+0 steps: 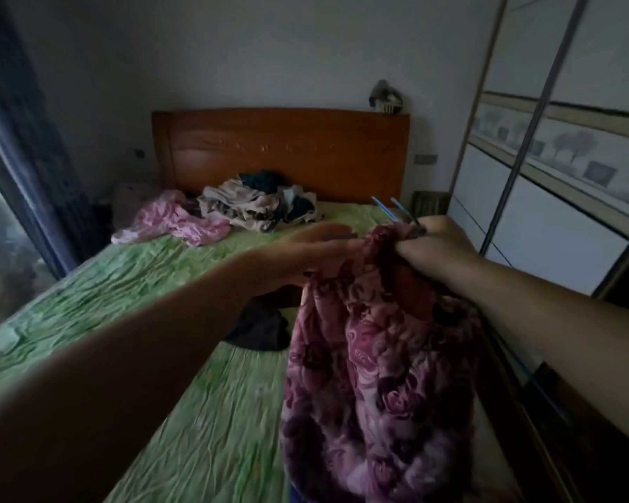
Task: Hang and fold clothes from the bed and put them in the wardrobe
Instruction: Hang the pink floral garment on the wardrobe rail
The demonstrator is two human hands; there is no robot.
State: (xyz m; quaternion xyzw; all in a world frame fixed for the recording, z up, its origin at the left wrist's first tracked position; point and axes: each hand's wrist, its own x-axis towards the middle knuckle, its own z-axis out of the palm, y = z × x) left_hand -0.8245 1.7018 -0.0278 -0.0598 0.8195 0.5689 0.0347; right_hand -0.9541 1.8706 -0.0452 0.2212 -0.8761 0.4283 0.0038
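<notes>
**Risk: garment slipping off the hanger before it reaches the wardrobe**

Forearms frame the view. Right hand (434, 245) has its fingers curled round the gathered top of the maroon floral garment (374, 361) and a blue hanger (400, 208). Left hand (316, 248) reaches in, fingers straight and together, touching the fabric. The garment hangs over the bed (168, 357), beside the wardrobe (560, 197).

Hazards:
1. Bunched fabric may hide the neck opening, so the hanger seats on 1 shoulder only.
2. Slack grip may drop the hanger.

More clothes (258, 205) remain by the headboard (280, 147).

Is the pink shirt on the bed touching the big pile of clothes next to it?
Cannot tell. In the head view the pink shirt lies right beside the pile of clothes, but the dim, blurry spot where they meet shows neither contact nor gap.
</notes>
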